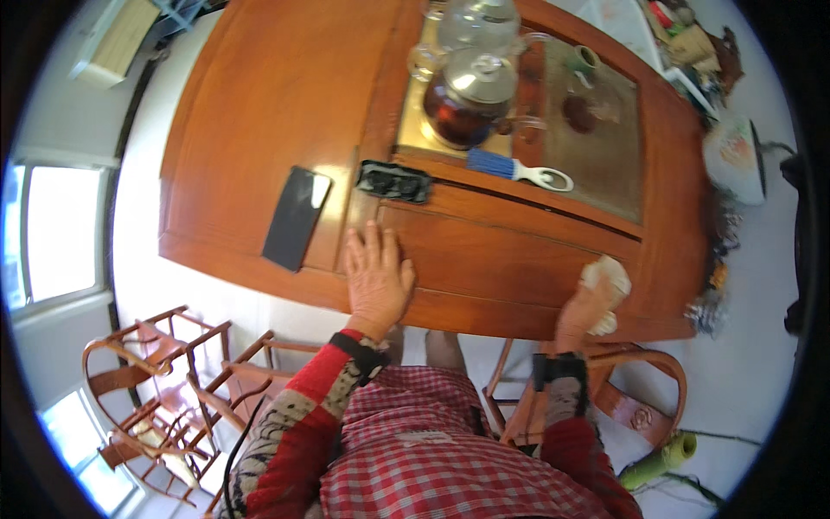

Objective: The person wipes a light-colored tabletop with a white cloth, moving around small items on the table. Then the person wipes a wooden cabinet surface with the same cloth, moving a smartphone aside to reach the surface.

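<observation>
My left hand (pixel 379 279) rests palm down on the wooden table (pixel 480 253) near its front edge, fingers slightly apart, holding nothing. Under my right hand (pixel 587 308) is a crumpled white cloth (pixel 609 279), gripped against the tabletop near the right front corner. A black smartphone (pixel 297 219) lies left of my left hand. Just beyond my fingertips sits a small black tray (pixel 393 181) with two round recesses. A brush with blue bristles (pixel 491 163) and a white handle lies farther off, between the two hands.
A glass pot of dark liquid (pixel 470 104) stands at the back beside a second glass vessel (pixel 483 23). An inset tray panel (pixel 603 168) holds a small green cup (pixel 583 60). Wooden chairs (pixel 162 363) stand left; another chair (pixel 639 396) is at right. Clutter lines the table's right side.
</observation>
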A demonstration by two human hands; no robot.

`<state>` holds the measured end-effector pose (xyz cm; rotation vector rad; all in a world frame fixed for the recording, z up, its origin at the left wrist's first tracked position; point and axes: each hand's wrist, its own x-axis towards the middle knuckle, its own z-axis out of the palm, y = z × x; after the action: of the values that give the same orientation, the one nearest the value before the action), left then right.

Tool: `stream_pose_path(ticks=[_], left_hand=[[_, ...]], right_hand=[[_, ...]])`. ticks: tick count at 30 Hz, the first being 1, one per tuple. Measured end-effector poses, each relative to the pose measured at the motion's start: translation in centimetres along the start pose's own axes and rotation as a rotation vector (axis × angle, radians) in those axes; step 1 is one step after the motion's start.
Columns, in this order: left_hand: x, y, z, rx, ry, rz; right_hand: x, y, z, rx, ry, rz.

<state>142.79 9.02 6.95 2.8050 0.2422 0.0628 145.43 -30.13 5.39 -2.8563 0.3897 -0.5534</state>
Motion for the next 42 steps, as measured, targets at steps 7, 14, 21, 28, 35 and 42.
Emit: stream_pose_path(ticks=[7, 14, 21, 28, 35, 42], left_hand=[[-0.1, -0.6, 0.4, 0.071, -0.002, 0.009], [-0.1, -0.6, 0.4, 0.058, 0.006, -0.011], [0.0, -0.6, 0.6, 0.100, 0.009, -0.013], [-0.1, -0.3, 0.3, 0.109, -0.024, -0.025], [0.0, -0.4, 0.7, 0.167, 0.006, 0.007], [0.1, -1.2, 1.3, 0.196, 0.017, 0.033]], right_hand=[[-3.2, -16.6, -0.4, 0.239, -0.434, -0.166], [-3.2, -16.3, -2.1, 0.308, -0.476, -0.507], [7.2, 0.2, -1.9, -0.012, -0.244, -0.225], [8.3, 5.9, 0.7, -0.099, -0.065, 0.112], [1.8, -9.1, 0.1, 0.080, -0.074, 0.037], [-8.4, -19.0, -2.8, 0.255, -0.488, -0.301]])
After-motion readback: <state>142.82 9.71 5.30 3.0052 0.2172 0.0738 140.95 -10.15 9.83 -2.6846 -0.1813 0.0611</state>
